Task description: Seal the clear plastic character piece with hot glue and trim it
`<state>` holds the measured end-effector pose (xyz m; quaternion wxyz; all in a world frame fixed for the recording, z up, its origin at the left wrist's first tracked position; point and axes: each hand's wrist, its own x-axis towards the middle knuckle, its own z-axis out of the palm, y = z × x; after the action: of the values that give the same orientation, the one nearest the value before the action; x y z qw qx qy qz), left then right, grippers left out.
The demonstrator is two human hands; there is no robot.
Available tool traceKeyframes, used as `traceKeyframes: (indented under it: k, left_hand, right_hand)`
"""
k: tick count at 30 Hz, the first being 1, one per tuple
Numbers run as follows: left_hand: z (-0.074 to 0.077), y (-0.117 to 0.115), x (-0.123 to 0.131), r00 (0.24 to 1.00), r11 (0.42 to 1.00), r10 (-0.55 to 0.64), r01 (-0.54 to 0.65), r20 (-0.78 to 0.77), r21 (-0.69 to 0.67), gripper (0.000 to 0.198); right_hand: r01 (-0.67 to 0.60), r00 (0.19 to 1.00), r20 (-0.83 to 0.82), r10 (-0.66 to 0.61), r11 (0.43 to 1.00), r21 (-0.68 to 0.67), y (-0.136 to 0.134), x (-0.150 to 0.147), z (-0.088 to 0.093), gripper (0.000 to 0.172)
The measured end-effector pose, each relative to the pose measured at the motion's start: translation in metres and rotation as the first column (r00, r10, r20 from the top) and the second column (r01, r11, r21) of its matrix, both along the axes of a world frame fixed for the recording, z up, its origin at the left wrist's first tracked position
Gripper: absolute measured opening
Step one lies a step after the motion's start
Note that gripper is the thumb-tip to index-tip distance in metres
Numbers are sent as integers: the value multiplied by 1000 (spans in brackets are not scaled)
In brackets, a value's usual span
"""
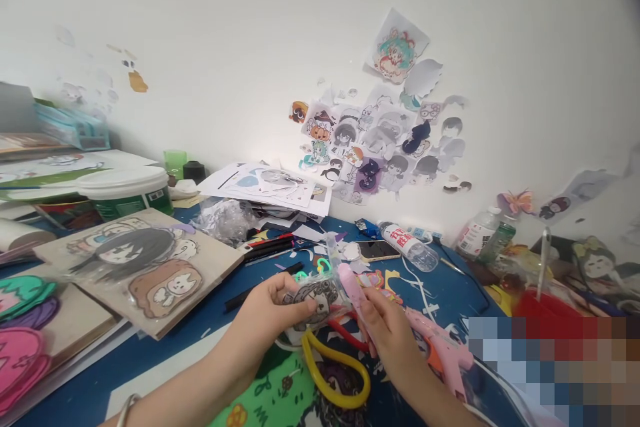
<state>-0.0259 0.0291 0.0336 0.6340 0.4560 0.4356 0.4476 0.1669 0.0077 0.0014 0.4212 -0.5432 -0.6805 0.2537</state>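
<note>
My left hand pinches a cartoon cutout, a grey-haired figure under clear shiny film, between thumb and fingers. In my right hand is a light pink tool, long with a rounded end, its exact kind unclear. A clear strip of film or tape rises beside the pink tool's tip, close to the cutout. Below both hands lie scissors with a yellow handle loop and a red one. Right of my right wrist rests a pink glue gun, partly covered by my arm.
A cardboard panel with cartoon cutouts lies left, before a white-lidded green tub. Behind my hands are paper scraps, black pens, a phone and a lying bottle. A red container stands right. Drawings cover the wall.
</note>
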Motion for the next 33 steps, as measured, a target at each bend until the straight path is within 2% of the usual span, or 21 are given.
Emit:
traceKeyframes:
  k: [4, 11, 16, 19, 22, 25, 27, 30, 33]
  left_hand:
    - [-2, -3, 3, 998, 1000, -14, 15, 58, -19, 45]
    - [-4, -5, 5, 984, 998, -58, 64, 165, -30, 43]
    - [-5, -5, 3, 986, 996, -90, 92, 141, -6, 39]
    - [-9, -3, 3, 990, 996, -90, 90, 109, 10, 36]
    - [-13, -3, 5, 993, 997, -79, 77, 85, 19, 37]
    - [-14, -6, 6, 997, 999, -50, 49, 55, 13, 39]
    - [-11, -7, 7, 999, 999, -32, 31, 44, 12, 38]
    - [-6, -7, 5, 995, 998, -55, 54, 78, 19, 38]
    - [-6, -3, 2, 993, 998, -66, 66, 101, 2, 38]
  right_hand:
    - [4, 1000, 16, -4, 999, -32, 2, 0, -3, 43]
    - [-19, 996, 85, 17, 999, 27, 0, 2, -2, 43]
    - [-6, 995, 97, 2, 999, 40, 0, 2, -2, 41]
    - [33, 969, 241, -59, 993, 109, -1, 3, 0, 45]
    - [102, 905, 384, -181, 971, 218, -2, 4, 3, 49]
    - [142, 863, 429, -266, 944, 299, -2, 6, 6, 50]
    - [115, 911, 358, -205, 960, 257, -2, 7, 7, 48]
    - [-3, 998, 58, 0, 999, 45, -2, 6, 10, 45]
    - [-82, 978, -196, 68, 994, -66, -3, 3, 10, 45]
